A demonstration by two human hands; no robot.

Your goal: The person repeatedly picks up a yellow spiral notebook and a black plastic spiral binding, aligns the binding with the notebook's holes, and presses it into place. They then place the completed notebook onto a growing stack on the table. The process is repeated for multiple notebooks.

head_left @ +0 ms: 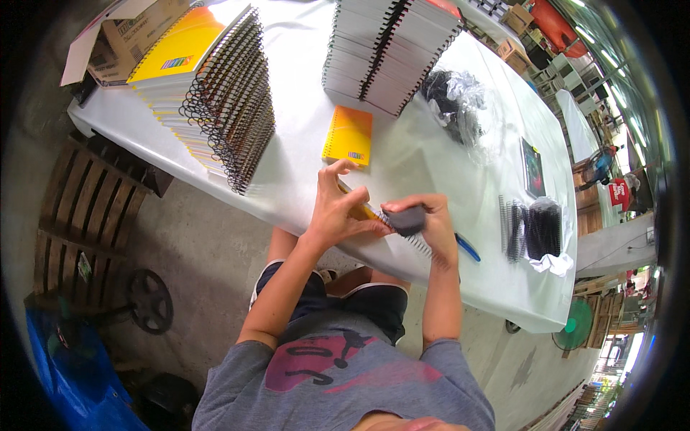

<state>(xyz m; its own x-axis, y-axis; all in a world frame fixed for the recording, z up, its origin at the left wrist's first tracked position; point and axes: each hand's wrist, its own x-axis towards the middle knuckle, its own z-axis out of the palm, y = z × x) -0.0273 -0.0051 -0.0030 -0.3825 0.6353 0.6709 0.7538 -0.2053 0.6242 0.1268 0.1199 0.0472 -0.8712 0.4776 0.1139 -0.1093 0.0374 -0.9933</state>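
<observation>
Head view: binding a notebook at the table (pixel 302 179) edge.
I saw left hand (pixel 338 208) pinching the yellow notebook (pixel 363 211), right hand (pixel 424 215) gripping the black wire spine (pixel 408 221); coil seemed mid-fit. Next move prob. needs the coil lined up w/ the holes.

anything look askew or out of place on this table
The tall stack of yellow spiral notebooks leans, its layers fanned stepwise toward the table edge rather than squared. One orange notebook lies alone. Both hands grip a notebook's wire spiral.
</observation>
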